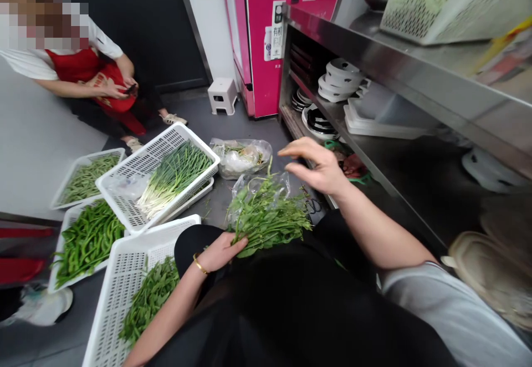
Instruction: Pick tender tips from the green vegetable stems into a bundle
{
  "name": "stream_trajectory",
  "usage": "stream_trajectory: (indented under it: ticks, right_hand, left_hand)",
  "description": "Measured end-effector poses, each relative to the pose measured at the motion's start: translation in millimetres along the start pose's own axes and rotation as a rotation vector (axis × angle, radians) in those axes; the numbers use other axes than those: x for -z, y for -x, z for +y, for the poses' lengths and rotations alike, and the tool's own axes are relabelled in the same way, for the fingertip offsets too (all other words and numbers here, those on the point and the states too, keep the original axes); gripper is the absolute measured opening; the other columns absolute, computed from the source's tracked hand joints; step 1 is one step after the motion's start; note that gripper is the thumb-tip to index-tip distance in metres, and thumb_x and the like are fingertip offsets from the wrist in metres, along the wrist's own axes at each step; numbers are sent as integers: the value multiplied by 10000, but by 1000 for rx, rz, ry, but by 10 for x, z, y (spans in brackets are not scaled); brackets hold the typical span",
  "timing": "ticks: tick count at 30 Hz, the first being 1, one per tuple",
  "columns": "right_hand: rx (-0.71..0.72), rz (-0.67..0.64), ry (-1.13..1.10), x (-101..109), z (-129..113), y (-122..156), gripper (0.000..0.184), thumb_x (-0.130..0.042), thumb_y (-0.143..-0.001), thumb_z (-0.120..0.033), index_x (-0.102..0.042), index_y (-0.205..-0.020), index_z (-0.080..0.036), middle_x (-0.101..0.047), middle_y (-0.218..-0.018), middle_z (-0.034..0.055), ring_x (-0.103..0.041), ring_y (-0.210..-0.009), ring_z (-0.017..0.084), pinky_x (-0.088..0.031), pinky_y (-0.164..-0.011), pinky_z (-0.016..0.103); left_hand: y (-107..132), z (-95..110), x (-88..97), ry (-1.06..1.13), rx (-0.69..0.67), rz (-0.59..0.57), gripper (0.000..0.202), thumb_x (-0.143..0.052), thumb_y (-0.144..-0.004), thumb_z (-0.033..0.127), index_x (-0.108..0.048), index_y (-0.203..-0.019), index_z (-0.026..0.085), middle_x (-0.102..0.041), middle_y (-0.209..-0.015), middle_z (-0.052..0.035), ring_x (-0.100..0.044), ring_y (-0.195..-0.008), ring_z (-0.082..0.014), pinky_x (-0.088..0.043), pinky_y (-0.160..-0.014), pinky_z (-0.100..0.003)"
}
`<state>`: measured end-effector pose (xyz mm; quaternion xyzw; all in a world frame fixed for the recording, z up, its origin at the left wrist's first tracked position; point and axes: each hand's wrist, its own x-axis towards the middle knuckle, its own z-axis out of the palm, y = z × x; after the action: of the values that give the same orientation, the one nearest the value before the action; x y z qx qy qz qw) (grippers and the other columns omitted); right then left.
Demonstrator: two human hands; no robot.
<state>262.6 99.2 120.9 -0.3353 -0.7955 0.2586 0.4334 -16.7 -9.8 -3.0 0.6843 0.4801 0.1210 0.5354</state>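
My left hand (222,251) is closed round the stems of a bunch of leafy greens (268,217) that rests on my lap, over my black apron. A gold bangle sits on that wrist. My right hand (318,166) hovers above and to the right of the bunch, fingers spread and loosely curled, holding nothing. A clear plastic bag (260,183) lies under the greens on the floor.
White slotted baskets hold leafy greens (124,278), green peppers (85,239), scallions (174,176) and green beans (85,177). Another bag of scraps (241,156) lies beyond. A seated person in a red apron (95,73) is at far left. A steel shelf with plates (374,117) stands on the right.
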Motion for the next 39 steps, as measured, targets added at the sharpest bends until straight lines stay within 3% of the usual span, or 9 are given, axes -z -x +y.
stream_trajectory:
  ticks: [5,7,11,17,22,26,32,36,39]
  right_hand:
    - [79,-708,236,-302,-159,-178,273,-608,-769,-369,-662,-949,-172,-659,-896,55,-587,-815,160,-432,-734,282]
    - [44,-843,231,-376,-67,-212,176,-584,-790,-296,-678,-835,-154,-663,-758,25,-578,-678,114,-413,-656,235]
    - [-43,-533,93,-253,150,-220,182,-540,-808,-247,-665,-761,-124,-651,-698,20,-576,-646,99,-424,-647,227]
    - [-385,-63,-217,432,563,-34,289,-545,-801,-408,-642,-824,-136,-579,-565,-7,-537,-504,87,-461,-533,238]
    - [-455,-400,247,637,677,201,235,-675,-689,-383,-685,-778,-165,-642,-704,51,-586,-642,149,-472,-637,298]
    - [-96,-370,324,256,264,186,274,-552,-813,-361,-656,-996,-184,-638,-967,73,-579,-882,162,-433,-791,296]
    - [68,-841,373,-297,-16,69,179,-543,-810,-285,-672,-803,-161,-644,-767,38,-555,-673,121,-367,-627,235]
    - [64,-890,485,-453,49,117,149,-512,-762,-197,-650,-744,-143,-646,-744,59,-554,-662,136,-360,-623,245]
    - [-18,-780,563,-616,104,151,113,-522,-679,-168,-624,-685,-119,-645,-752,101,-575,-712,183,-390,-666,281]
  left_hand:
    - [-61,-13,-23,-151,-106,-27,404,-359,-868,467,-474,-638,154,-414,-607,28,-360,-578,-107,-331,-565,-239]
    - [-65,-35,-42,-184,-100,-52,410,-338,-875,463,-470,-641,154,-410,-612,25,-350,-576,-108,-331,-570,-245]
    - [-27,-100,-61,-225,-82,-60,419,-327,-875,469,-472,-637,157,-426,-608,19,-352,-570,-112,-342,-583,-253]
    - [64,-162,8,-228,-57,1,414,-331,-872,465,-489,-639,162,-445,-613,17,-365,-583,-118,-354,-608,-253]
    - [62,-208,18,-255,-46,-7,406,-324,-879,458,-469,-639,164,-441,-613,21,-372,-584,-117,-345,-604,-250]
    - [-7,-172,-25,-261,-64,-50,399,-330,-882,446,-477,-642,162,-439,-610,24,-379,-579,-113,-338,-597,-243]
    - [-32,-60,-75,-232,-40,-55,405,-344,-869,456,-505,-647,158,-463,-615,16,-381,-582,-117,-347,-593,-245]
    - [-8,-119,-93,-245,-9,-60,417,-329,-868,469,-475,-630,160,-427,-605,19,-359,-578,-117,-341,-585,-250]
    - [-14,-175,-106,-227,-8,-70,415,-319,-870,477,-462,-641,162,-417,-615,20,-350,-583,-118,-340,-590,-252]
